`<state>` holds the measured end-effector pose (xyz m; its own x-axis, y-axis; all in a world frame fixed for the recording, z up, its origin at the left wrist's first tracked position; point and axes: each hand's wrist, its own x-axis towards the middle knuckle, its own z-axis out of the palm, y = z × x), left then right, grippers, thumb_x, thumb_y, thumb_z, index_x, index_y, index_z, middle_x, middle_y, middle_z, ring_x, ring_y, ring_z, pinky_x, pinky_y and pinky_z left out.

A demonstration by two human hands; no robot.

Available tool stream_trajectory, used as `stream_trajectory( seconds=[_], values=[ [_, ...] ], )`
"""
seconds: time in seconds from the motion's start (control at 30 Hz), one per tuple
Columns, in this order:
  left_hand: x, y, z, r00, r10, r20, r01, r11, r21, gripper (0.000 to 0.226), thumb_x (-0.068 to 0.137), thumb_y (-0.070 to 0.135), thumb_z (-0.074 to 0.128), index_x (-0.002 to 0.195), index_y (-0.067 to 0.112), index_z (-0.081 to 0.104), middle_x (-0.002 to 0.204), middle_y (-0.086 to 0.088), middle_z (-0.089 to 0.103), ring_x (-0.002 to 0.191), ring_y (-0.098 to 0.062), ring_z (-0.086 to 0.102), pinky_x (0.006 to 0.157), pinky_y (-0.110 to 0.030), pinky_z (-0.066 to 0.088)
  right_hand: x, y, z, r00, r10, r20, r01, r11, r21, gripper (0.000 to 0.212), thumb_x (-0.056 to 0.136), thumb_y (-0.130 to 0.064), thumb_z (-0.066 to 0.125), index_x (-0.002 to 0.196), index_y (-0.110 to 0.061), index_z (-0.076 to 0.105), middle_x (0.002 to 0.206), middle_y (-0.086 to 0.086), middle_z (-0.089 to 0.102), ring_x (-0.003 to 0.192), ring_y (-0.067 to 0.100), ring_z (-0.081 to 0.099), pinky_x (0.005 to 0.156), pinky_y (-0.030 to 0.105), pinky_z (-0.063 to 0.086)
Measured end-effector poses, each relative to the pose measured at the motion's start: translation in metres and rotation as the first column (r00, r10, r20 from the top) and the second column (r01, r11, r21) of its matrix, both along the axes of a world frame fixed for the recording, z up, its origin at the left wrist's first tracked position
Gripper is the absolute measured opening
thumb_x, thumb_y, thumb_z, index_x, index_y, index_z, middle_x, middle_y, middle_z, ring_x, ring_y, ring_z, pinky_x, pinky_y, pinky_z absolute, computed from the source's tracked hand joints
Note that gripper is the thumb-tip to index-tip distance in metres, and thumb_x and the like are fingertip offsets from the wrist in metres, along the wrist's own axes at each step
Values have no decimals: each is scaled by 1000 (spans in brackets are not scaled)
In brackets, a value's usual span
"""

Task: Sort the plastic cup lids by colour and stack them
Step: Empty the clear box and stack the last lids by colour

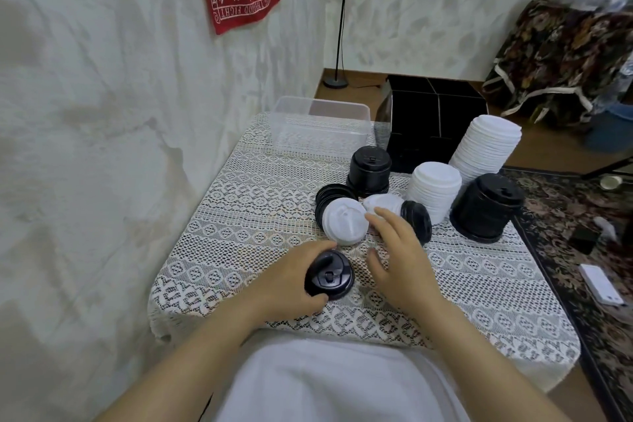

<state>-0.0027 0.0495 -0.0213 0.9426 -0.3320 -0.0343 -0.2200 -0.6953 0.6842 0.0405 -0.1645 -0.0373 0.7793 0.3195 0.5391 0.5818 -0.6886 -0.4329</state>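
Observation:
My left hand [291, 279] grips a small stack of black lids [330, 279] near the table's front. My right hand [394, 257] hovers with fingers spread, its fingertips reaching a loose white lid [344, 221]. Another white lid [383, 204] and tilted black lids [416, 221] lie just beyond it. More black lids [330, 195] lean behind the white one. Sorted stacks stand at the back: a black stack [370, 169], a short white stack [433, 190], a tall white stack [486, 149] and a black stack [486, 204] at the right.
The table wears a white lace cloth [257, 216]. A clear plastic tub [320, 125] sits at its far edge. A wall runs along the left. A black box [435, 113] and a patterned carpet [582, 233] lie to the right on the floor.

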Motion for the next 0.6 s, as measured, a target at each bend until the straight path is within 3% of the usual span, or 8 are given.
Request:
stream_trajectory(
  seconds=[0.07,0.13,0.2,0.3,0.4,0.47,0.6],
  values=[
    [-1,-5,-3,999,-31,-24,31,1000,3,80,76,22,70,144,35,30,135,18,38,123,1,39,107,-16,34,-2,-8,2,995,-71,74,66,996,63,52,80,1,68,130,-5,54,134,14,51,126,25,44,105,37,38],
    [-2,-10,-3,999,-47,-20,48,999,10,78,79,21,69,145,35,29,133,22,36,121,5,38,100,-5,28,-1,-17,5,981,-169,100,156,980,122,52,79,2,69,128,-2,55,131,15,52,123,26,46,105,37,38],
    [-1,-13,-3,998,-55,-1,55,998,10,78,80,21,69,145,34,29,137,20,38,121,5,39,98,-3,26,0,-24,11,965,-260,-21,260,951,167,56,80,-3,70,132,-5,50,134,12,47,126,24,42,107,35,35],
    [1,-16,-2,999,-47,4,47,999,5,77,81,21,69,146,32,30,138,16,40,121,3,37,101,-9,26,7,-33,12,902,-328,-281,377,915,143,64,88,-27,69,142,-11,39,142,7,40,133,21,34,108,31,29],
    [0,-17,-2,999,-40,13,40,999,18,76,82,22,69,146,32,29,132,18,38,118,5,35,100,-10,25,14,-37,10,825,-300,-479,432,881,193,75,88,-49,63,148,-17,31,148,3,39,137,22,36,112,45,34],
    [0,-17,-3,999,-40,23,39,999,27,77,81,23,68,146,33,29,136,16,40,118,5,35,100,-11,26,19,-35,10,797,-264,-543,455,854,252,72,88,-51,63,145,-19,33,143,2,45,130,23,45,107,47,40],
    [0,-17,-4,999,-31,31,30,999,36,78,81,25,68,146,37,28,139,15,42,118,3,37,100,-13,28,22,-31,9,784,-209,-585,471,813,341,64,86,-40,70,137,-20,38,130,0,52,118,21,54,99,39,46]
  ],
)
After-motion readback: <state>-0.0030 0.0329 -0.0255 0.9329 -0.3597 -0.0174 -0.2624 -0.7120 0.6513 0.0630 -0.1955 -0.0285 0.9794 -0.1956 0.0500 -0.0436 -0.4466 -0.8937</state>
